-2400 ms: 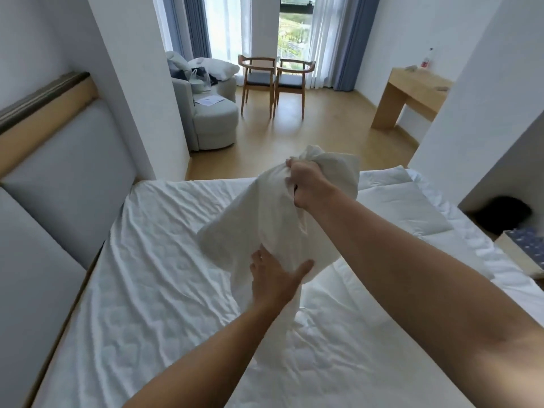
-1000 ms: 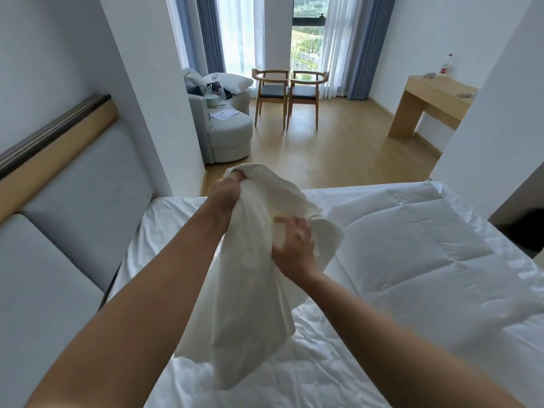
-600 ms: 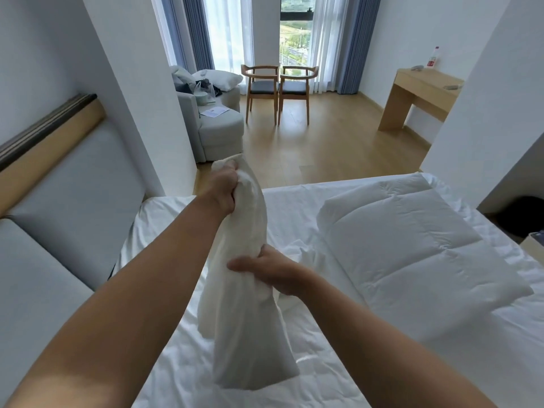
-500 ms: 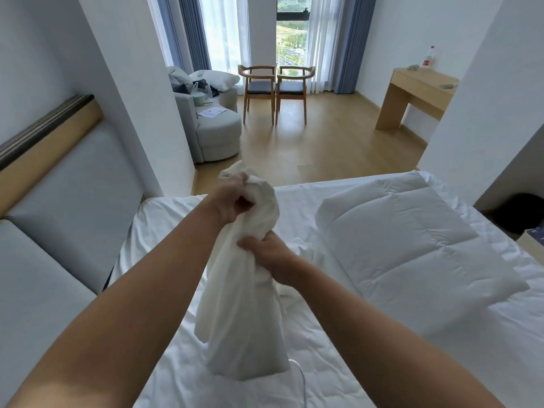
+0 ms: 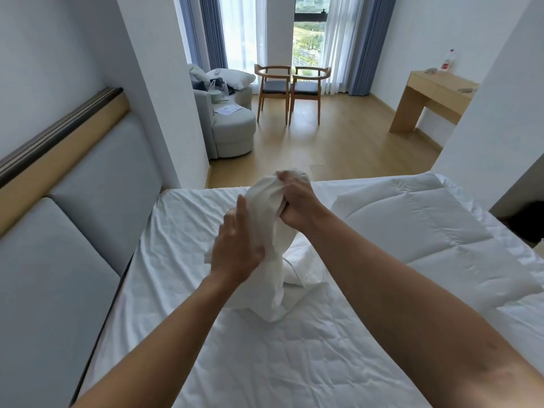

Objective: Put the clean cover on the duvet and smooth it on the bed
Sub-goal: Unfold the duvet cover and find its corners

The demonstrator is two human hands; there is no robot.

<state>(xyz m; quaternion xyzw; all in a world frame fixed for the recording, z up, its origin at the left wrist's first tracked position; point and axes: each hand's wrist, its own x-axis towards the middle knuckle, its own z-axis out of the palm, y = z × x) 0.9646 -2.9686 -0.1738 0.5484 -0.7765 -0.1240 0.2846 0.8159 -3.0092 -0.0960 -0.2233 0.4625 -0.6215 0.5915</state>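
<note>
The white cover (image 5: 269, 278) hangs bunched in a twisted column over the middle of the bed (image 5: 265, 366), with its lower end resting on the sheet. My right hand (image 5: 295, 201) grips the bunched top of the cover. Lower down, on the cover's left side, my left hand (image 5: 237, 248) lies against the cloth with its fingers straight and pointing up. The quilted white duvet (image 5: 426, 245) lies folded on the right side of the bed, beside the cover.
A grey padded headboard (image 5: 73, 216) runs along the left. Beyond the bed's far edge are wooden floor, a grey armchair (image 5: 232, 131) with loose items, two wooden chairs (image 5: 290, 89) and a wooden desk (image 5: 432, 95). A white wall stands at the right.
The hands have swapped places on the cover: my right hand went up and now grips the top, while my left hand let go and dropped lower with straight fingers.
</note>
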